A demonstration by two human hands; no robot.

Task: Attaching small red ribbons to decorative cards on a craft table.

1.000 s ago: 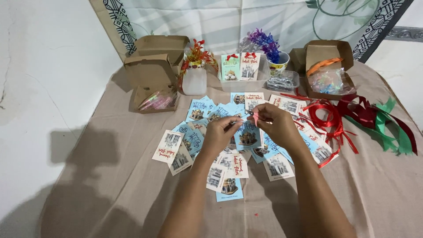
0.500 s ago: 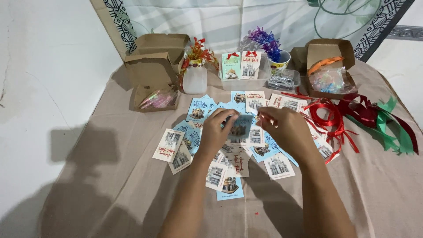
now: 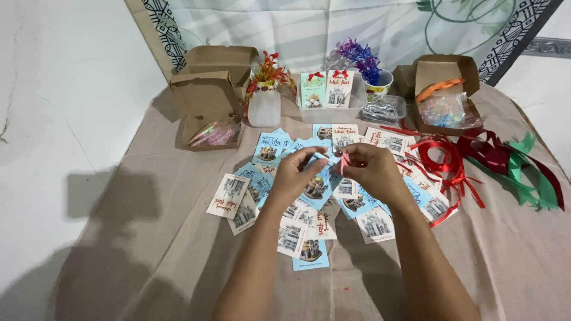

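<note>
Both hands, left hand [image 3: 295,174] and right hand [image 3: 370,170], fingertips pinched on small red ribbon piece [image 3: 344,160] between them, above scattered cards [image 3: 315,221].

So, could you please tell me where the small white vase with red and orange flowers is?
The small white vase with red and orange flowers stands at the far left-centre of the head view, between the open brown cardboard box and the clear plastic tray.

Person's body, as seen: two bare forearms, no sleeves in view. Left hand [image 3: 292,175] and right hand [image 3: 373,170]: bare, ungloved; no rings, watch or bracelets visible on fingers or wrists.
</note>
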